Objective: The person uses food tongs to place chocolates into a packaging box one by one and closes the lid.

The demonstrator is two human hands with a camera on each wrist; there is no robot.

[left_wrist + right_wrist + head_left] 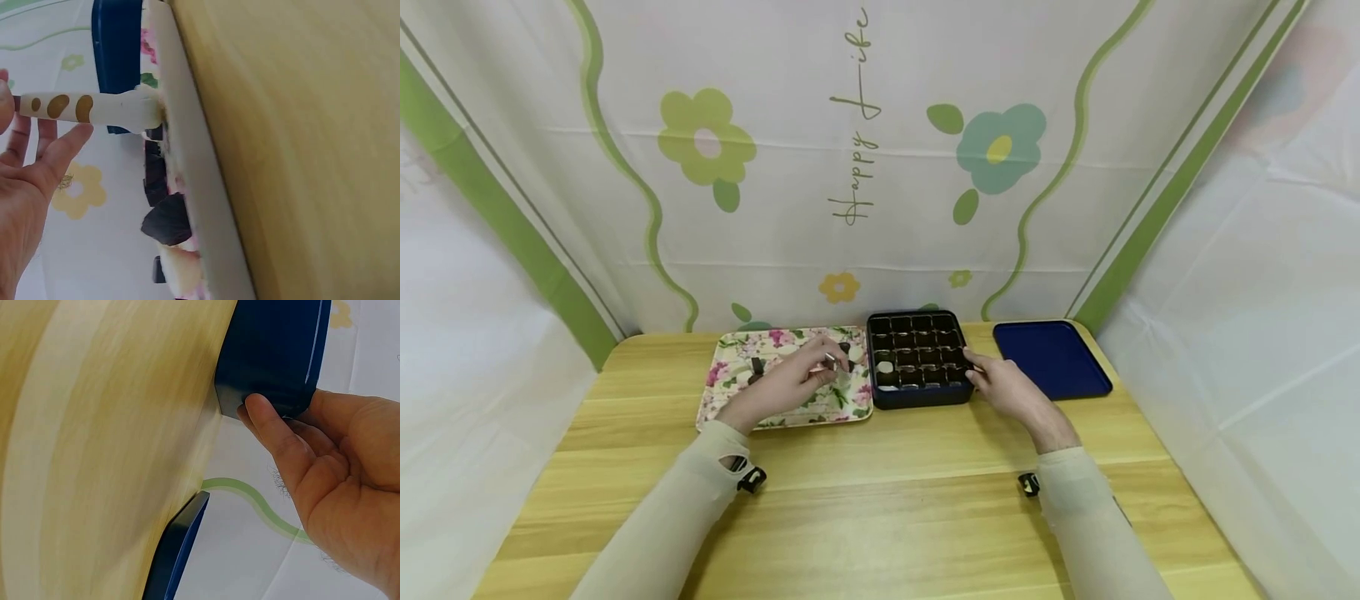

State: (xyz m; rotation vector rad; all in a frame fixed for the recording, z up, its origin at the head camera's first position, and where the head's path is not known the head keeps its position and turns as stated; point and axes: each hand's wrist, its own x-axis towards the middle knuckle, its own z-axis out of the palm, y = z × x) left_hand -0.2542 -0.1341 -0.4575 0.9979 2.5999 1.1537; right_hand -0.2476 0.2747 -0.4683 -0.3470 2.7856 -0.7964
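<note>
My left hand (793, 375) is over the floral tray (711, 408) and pinches a slim white utensil (69, 107) with brown spots. In the left wrist view, the utensil's wider pale end points down at the pieces on the tray; what it holds there I cannot tell. Several dark pieces (167, 219) and pale pieces lie on the tray. Right of the tray stands a dark blue box (921, 396) with a brown divided insert. A round white piece (885, 367) sits in one left-column compartment. My right hand (1007, 387) grips the box's right side, thumb and fingers at its wall.
A flat blue lid (1052, 358) lies on the wooden table (880, 517) to the right of the box. Behind the table hangs a white curtain (880, 242) with flower prints, and white sheeting flanks both sides.
</note>
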